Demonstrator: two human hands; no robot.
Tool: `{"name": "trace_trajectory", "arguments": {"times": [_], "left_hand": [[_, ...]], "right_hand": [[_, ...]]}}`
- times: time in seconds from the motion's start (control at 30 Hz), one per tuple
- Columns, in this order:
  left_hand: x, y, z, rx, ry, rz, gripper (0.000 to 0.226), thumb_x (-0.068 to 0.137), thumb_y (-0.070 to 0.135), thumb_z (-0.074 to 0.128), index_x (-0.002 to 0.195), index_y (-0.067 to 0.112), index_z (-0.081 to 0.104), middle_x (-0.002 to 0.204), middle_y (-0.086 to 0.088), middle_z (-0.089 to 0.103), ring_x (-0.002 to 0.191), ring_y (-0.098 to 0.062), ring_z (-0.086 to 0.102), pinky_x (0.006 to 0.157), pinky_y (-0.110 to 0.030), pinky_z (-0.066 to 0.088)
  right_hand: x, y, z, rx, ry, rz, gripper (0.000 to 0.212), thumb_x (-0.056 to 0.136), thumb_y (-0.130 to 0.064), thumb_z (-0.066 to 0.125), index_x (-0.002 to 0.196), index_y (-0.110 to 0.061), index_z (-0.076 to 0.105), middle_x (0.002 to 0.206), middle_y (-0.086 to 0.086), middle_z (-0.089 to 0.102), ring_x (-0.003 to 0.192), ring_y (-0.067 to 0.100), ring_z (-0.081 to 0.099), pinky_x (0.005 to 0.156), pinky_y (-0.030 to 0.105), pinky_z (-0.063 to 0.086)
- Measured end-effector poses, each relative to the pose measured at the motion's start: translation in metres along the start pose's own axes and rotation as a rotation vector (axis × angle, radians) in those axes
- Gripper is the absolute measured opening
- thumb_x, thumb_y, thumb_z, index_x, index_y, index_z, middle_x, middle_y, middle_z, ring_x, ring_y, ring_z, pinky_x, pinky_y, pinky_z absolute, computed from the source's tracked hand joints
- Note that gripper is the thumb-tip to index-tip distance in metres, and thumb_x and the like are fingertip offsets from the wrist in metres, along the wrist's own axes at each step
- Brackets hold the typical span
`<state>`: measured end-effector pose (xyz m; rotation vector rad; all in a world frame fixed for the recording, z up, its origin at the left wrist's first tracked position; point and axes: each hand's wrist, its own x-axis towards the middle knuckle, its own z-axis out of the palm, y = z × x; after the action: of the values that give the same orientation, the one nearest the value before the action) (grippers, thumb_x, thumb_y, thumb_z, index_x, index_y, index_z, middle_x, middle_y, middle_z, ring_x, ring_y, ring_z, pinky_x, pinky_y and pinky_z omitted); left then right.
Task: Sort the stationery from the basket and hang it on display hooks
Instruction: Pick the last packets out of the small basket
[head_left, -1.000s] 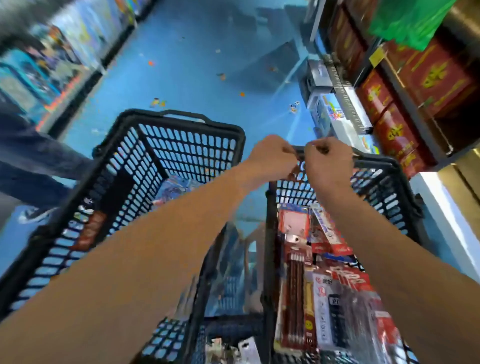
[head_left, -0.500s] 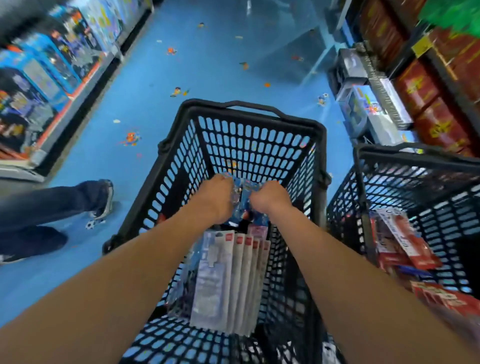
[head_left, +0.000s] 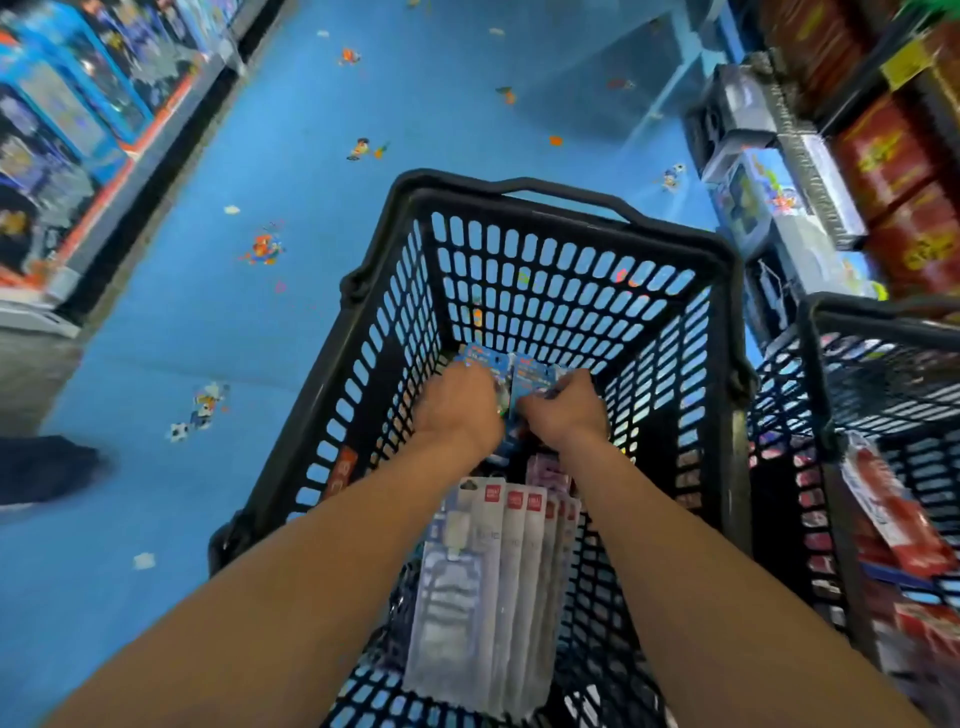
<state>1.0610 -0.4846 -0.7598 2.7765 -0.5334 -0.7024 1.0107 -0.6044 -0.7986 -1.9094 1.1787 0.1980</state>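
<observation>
Your left hand (head_left: 457, 410) and right hand (head_left: 563, 415) both down in the black basket (head_left: 561, 197), fingers curled on blue stationery packs (head_left: 530, 374) by its far wall, grey packs (head_left: 488, 597) stacked toward its near edge

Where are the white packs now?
The white packs lie in the central black basket, head view lower centre, just nearer the camera than the held blue packs.

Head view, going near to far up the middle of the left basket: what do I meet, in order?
Fanned grey packs → left hand and right hand, side by side, gripping the blue packs → far basket wall → basket handle → blue floor.
</observation>
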Motion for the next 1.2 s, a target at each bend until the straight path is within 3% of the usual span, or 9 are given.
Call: {"name": "trace_trajectory", "arguments": {"times": [0.13, 0.27, 0.43, 0.5, 0.57, 0.63, 0.87, 1.03, 1.2], "left_hand": [[-0.002, -0.002, -0.011, -0.142, 0.015, -0.107, 0.026, 0.095, 0.025, 0.065, 0.112, 0.006, 0.069, 0.111, -0.015, 0.066, 0.097, -0.034, 0.066, 0.076, -0.038, 0.055], [-0.003, -0.001, -0.021, -0.255, -0.023, -0.189, 0.026, 0.096, 0.023, 0.059, 0.113, 0.006, 0.066, 0.117, -0.018, 0.066, 0.101, -0.035, 0.065, 0.076, -0.037, 0.052], [-0.003, -0.006, -0.023, -0.457, -0.025, -0.258, 0.020, 0.099, 0.024, 0.057, 0.080, 0.017, 0.056, 0.098, -0.008, 0.063, 0.080, -0.024, 0.057, 0.069, -0.029, 0.042], [-0.004, -0.007, -0.020, -0.455, -0.023, -0.251, 0.013, 0.100, 0.026, 0.061, 0.095, 0.013, 0.061, 0.105, -0.008, 0.062, 0.088, -0.026, 0.061, 0.072, -0.031, 0.044], [-0.003, -0.010, -0.014, -0.433, -0.007, -0.262, 0.039, 0.095, 0.025, 0.069, 0.127, 0.007, 0.056, 0.127, -0.013, 0.062, 0.112, -0.032, 0.063, 0.084, -0.037, 0.052], [-0.003, -0.011, -0.008, -0.402, -0.003, -0.261, 0.057, 0.093, 0.019, 0.070, 0.141, 0.005, 0.044, 0.138, -0.017, 0.056, 0.124, -0.035, 0.058, 0.096, -0.043, 0.053], [-0.006, -0.015, -0.001, -0.387, -0.001, -0.231, 0.059, 0.092, 0.012, 0.068, 0.144, 0.005, 0.041, 0.141, -0.018, 0.051, 0.127, -0.035, 0.055, 0.101, -0.041, 0.052], [-0.013, -0.016, -0.002, -0.330, 0.023, -0.198, 0.063, 0.091, 0.005, 0.068, 0.147, 0.001, 0.038, 0.145, -0.019, 0.044, 0.133, -0.034, 0.050, 0.106, -0.039, 0.047], [-0.029, -0.017, -0.011, -0.355, 0.060, -0.154, 0.063, 0.091, 0.011, 0.070, 0.146, 0.005, 0.039, 0.146, -0.018, 0.044, 0.135, -0.034, 0.046, 0.109, -0.040, 0.042]], "right_hand": [[-0.012, -0.005, -0.005, 0.087, 0.089, -0.112, 0.049, 0.073, -0.045, 0.080, 0.103, -0.021, 0.049, 0.102, 0.000, 0.060, 0.080, 0.014, 0.057, 0.053, 0.025, 0.037], [-0.020, -0.003, 0.011, 0.043, 0.003, -0.225, 0.052, 0.072, -0.054, 0.080, 0.107, -0.023, 0.057, 0.101, -0.002, 0.064, 0.092, 0.018, 0.062, 0.072, 0.031, 0.053], [-0.013, 0.005, 0.033, 0.160, -0.018, -0.252, 0.060, 0.070, -0.071, 0.064, 0.105, -0.023, 0.074, 0.109, 0.014, 0.067, 0.088, 0.019, 0.066, 0.073, 0.034, 0.058], [-0.013, 0.008, 0.034, 0.211, -0.015, -0.257, 0.051, 0.072, -0.059, 0.071, 0.111, -0.026, 0.075, 0.113, 0.011, 0.068, 0.094, 0.017, 0.069, 0.084, 0.038, 0.061], [-0.011, 0.010, 0.034, 0.226, 0.013, -0.271, 0.045, 0.069, -0.049, 0.076, 0.109, -0.030, 0.075, 0.114, 0.008, 0.067, 0.096, 0.014, 0.070, 0.087, 0.041, 0.062], [-0.011, 0.010, 0.035, 0.224, 0.042, -0.286, 0.041, 0.065, -0.045, 0.077, 0.104, -0.034, 0.074, 0.111, 0.006, 0.067, 0.098, 0.014, 0.068, 0.088, 0.042, 0.061], [-0.017, 0.004, 0.032, 0.162, -0.003, -0.330, 0.038, 0.075, -0.035, 0.084, 0.110, -0.029, 0.072, 0.117, 0.004, 0.064, 0.101, 0.011, 0.065, 0.095, 0.042, 0.057], [-0.029, 0.000, 0.026, 0.143, -0.028, -0.317, 0.045, 0.083, -0.019, 0.074, 0.127, -0.021, 0.062, 0.128, 0.006, 0.058, 0.109, 0.022, 0.063, 0.098, 0.045, 0.055], [-0.044, 0.001, 0.014, 0.096, -0.019, -0.339, 0.052, 0.080, -0.020, 0.069, 0.130, -0.023, 0.058, 0.127, 0.007, 0.059, 0.112, 0.022, 0.063, 0.099, 0.046, 0.054]]}}
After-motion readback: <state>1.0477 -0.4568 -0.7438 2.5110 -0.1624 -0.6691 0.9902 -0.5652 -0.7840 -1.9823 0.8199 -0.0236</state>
